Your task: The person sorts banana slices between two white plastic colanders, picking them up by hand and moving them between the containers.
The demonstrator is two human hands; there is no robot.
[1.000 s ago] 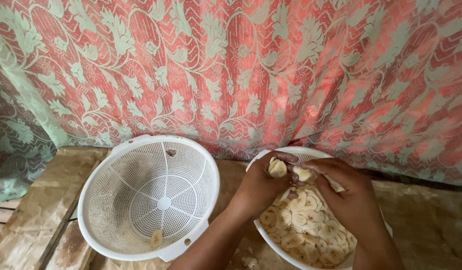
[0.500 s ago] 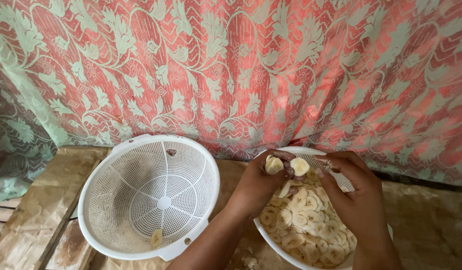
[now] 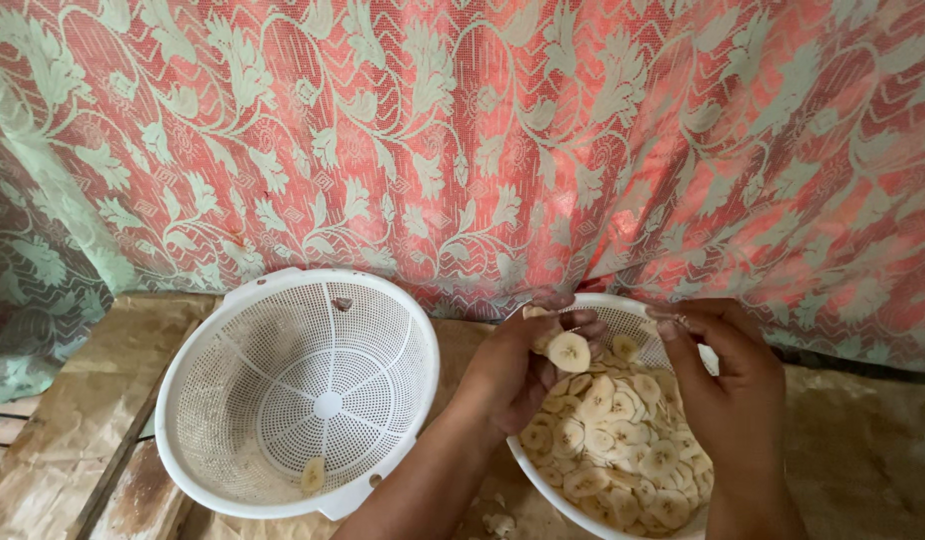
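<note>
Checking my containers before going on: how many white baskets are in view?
2. A white colander sits on the left, nearly empty with one banana slice. A second white basket, on the right under both hands, is full of slices; its lower edge is cut off.

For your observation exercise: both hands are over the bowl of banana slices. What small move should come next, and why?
Probably the right hand cuts one more round off the banana piece held in the left hand. A short stub remains there, its cut face showing, poised above the white bowl heaped with slices, so a new slice would likely fall among them.
</note>
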